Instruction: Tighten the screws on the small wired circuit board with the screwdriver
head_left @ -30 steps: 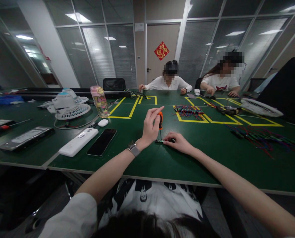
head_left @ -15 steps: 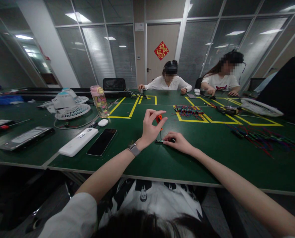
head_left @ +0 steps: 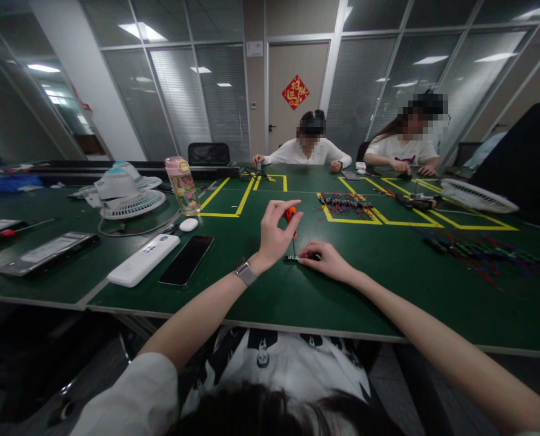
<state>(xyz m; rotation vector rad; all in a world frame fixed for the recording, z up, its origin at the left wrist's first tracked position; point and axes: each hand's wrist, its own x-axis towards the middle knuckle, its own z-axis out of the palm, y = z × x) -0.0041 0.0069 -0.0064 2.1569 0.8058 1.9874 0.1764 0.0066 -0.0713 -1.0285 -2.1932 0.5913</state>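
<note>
My left hand [head_left: 276, 229] is closed around the orange and black handle of a screwdriver [head_left: 291, 213]. The screwdriver stands nearly upright, its thin shaft pointing down at a small green circuit board [head_left: 291, 258] on the table. Whether the tip sits in a screw is too small to tell. Low on the table, my right hand [head_left: 326, 261] pinches the right end of the board with thumb and fingers. Its fingers cover that end, and something dark shows beside them.
Left of my hands lie a black phone [head_left: 186, 260], a white power bank [head_left: 143, 260] and a white round case [head_left: 188, 225]. Beyond stand a bottle [head_left: 183, 188] and fans [head_left: 133, 203]. Wired boards [head_left: 346, 204] lie inside yellow tape. Two people sit opposite.
My left hand has turned slightly on the screwdriver handle and shifted a little left. My right hand and the board stay in place. The person at far right has moved a hand.
</note>
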